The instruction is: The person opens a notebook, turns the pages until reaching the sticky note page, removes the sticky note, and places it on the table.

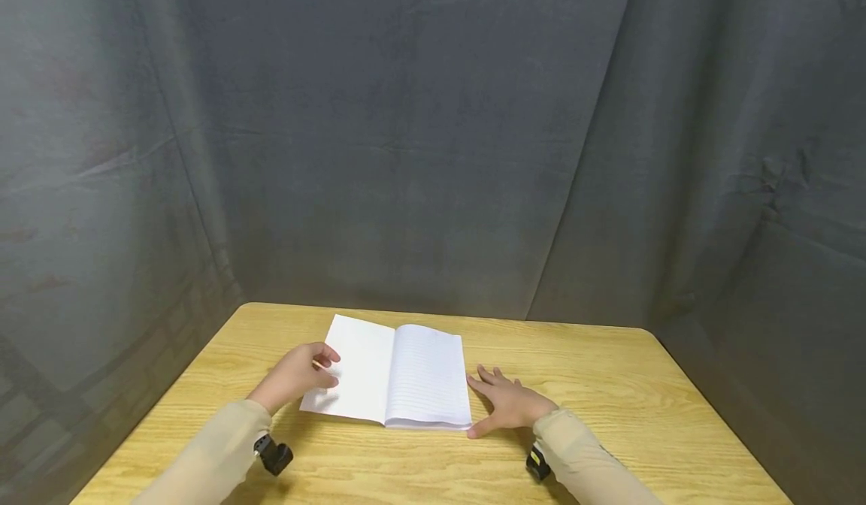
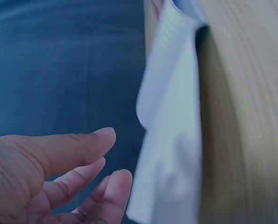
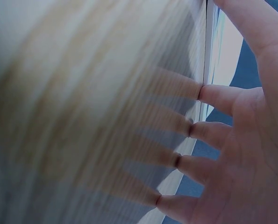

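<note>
A notebook (image 1: 428, 377) lies spread on the table, with a blank white left side (image 1: 361, 370) and lined paper on the right. Over the outer edge of the blank side hovers my left hand (image 1: 301, 373), fingers loosely bent. Thumb and fingers are apart with nothing between them in the left wrist view, beside the white sheet (image 2: 169, 154). My right hand (image 1: 509, 401) is spread flat at the notebook's right edge, its thumb by the lower right corner. Its fingertips rest on the table in the right wrist view, close to the page edges (image 3: 223, 56).
The wooden table (image 1: 595, 385) reaches out on both sides of the notebook. Grey cloth (image 1: 406, 152) hangs behind it and along its left and right sides. A small black device (image 1: 273, 456) sits on the left wrist, another (image 1: 537, 464) on the right.
</note>
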Available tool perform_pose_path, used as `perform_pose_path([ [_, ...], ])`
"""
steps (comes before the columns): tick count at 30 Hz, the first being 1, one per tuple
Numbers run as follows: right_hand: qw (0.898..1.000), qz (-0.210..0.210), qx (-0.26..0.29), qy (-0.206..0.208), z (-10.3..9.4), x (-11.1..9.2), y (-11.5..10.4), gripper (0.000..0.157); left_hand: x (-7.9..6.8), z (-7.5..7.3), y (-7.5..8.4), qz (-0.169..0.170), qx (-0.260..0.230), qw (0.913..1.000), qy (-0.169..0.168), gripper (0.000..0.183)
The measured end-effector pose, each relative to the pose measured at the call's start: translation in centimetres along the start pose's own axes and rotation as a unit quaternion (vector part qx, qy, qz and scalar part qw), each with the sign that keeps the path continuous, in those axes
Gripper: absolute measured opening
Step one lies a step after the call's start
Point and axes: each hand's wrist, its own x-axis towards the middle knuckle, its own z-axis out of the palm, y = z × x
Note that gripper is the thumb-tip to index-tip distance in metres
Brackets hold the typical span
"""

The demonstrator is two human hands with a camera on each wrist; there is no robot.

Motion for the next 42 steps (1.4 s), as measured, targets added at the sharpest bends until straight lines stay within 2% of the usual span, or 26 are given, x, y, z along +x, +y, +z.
perform_pose_path([
  [9,1.0,-0.004,-0.004,0.0,0.0,0.0,-0.1,0.101,1.4,3.3,4.5,0.07,-0.041,0.9958,-0.043,0.025],
  [13,1.0,-0.001,-0.007,0.002,0.0,0.0,-0.1,0.101,2.1,5.4,6.3,0.089,-0.053,0.9925,-0.064,0.025],
  [17,1.0,0.005,-0.012,0.004,0.1,0.1,-0.1,0.102,2.7,7.9,7.3,0.105,-0.052,0.989,-0.09,0.027],
  [23,1.0,0.004,-0.022,0.007,0.0,0.2,0.0,0.101,2.8,10.9,8.0,0.111,-0.046,0.9838,-0.133,0.026],
  [31,1.0,0.006,-0.024,0.01,-0.1,0.2,0.0,0.102,3.0,13.8,8.0,0.108,-0.021,0.9811,-0.159,0.021],
  [37,1.0,0.008,-0.026,0.013,-0.1,0.2,0.0,0.102,3.1,15.4,7.5,0.105,0.004,0.9799,-0.17,0.021],
  [42,0.999,0.01,-0.029,0.015,0.0,0.2,0.0,0.102,3.1,15.9,7.4,0.108,0.025,0.9791,-0.17,0.025],
])
